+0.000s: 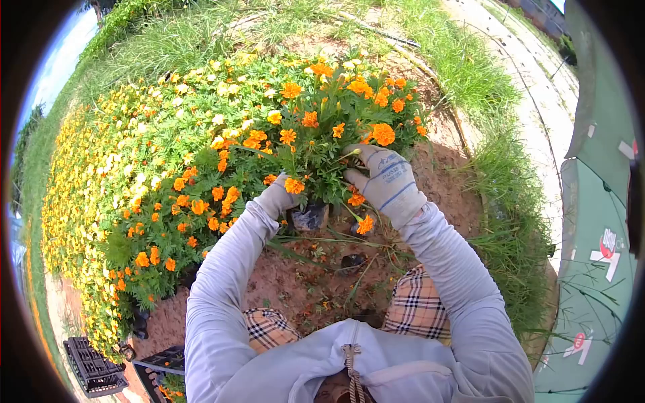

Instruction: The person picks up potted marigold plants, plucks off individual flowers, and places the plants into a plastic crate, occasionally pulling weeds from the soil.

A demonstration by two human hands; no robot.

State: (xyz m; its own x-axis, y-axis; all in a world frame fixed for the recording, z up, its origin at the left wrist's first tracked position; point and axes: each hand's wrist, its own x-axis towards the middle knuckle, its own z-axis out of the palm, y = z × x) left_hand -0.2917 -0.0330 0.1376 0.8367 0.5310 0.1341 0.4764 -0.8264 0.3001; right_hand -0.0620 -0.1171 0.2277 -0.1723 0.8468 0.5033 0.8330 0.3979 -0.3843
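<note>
An orange marigold plant [319, 144] stands upright in a small black nursery bag [310, 218] between my hands. My left hand [275, 196], in a pale work glove, reaches into its left side low down; leaves and a bloom hide the fingers. On the right side, my right hand [391, 180], in a glove with blue printing, has thumb and forefinger curled into the stems, closed around part of the plant. A pale flower bud [352, 153] sticks out by the forefinger. One orange bloom [365, 224] hangs low below the right hand.
A dense bed of yellow and orange marigolds [161, 148] spreads to the left. Black crates [94, 366] sit at the lower left. Reddish soil [443, 195] and grass [510, 235] lie to the right, beside a green printed sheet [594, 269]. A dark clump [352, 262] lies before my knees.
</note>
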